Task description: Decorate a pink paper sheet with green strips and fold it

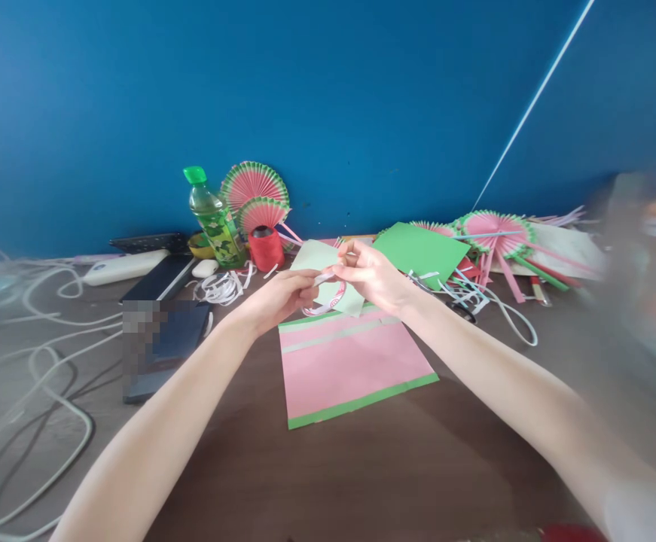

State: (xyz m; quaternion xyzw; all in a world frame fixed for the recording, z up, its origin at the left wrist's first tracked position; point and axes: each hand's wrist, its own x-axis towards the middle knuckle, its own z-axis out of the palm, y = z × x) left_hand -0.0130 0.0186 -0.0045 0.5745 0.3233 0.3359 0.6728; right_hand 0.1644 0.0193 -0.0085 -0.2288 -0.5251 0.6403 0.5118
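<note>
My left hand (283, 295) and my right hand (368, 272) meet over the back of the pink sheet, both with fingers pinched together. Between them is a roll of white tape (333, 299), its ring hanging below the fingertips. A pale end of it shows between the fingers. Under the hands lies a pale green sheet (355, 302). Nearer to me, a pink paper sheet (355, 357) with green edges lies flat, a pale strip running across it near its far side.
A green-capped bottle (218, 226), a red spool of thread (265, 250) and pleated paper fans (255, 187) stand at the blue wall. White scraps (220, 287) lie left. Green paper (421, 252) and more fans (497, 232) are right. White cables (50, 376) loop across the left.
</note>
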